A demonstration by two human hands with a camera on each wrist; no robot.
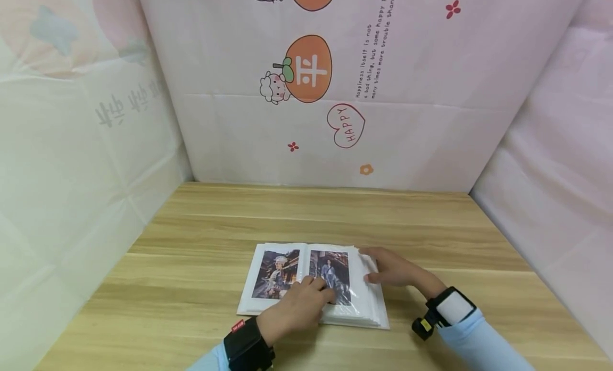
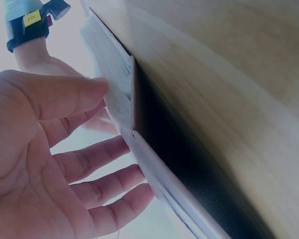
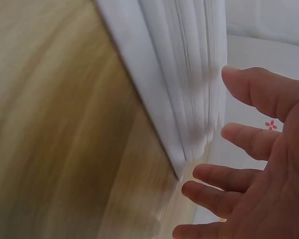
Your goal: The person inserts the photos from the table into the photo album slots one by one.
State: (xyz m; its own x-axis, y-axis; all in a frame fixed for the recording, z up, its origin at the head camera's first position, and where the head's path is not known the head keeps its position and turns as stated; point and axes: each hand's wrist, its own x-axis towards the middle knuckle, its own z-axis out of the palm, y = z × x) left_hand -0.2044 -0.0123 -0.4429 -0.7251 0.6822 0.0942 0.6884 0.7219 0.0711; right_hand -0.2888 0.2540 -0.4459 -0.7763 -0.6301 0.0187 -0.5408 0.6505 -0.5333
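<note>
Two hands work an open white photo album lying low and centre in the frame on the light wooden table. Left hand, fingers relaxed, presses the glossy right-hand page; right hand, fingers spread, touches the page edges. Slick sleeves could slip or crease under pressure.

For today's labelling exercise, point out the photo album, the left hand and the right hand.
photo album [image 1: 278,275], head view, on the left page's photo.
left hand [image 1: 297,307], head view, on the back of the hand.
right hand [image 1: 390,267], head view, on the back of the hand.
</note>
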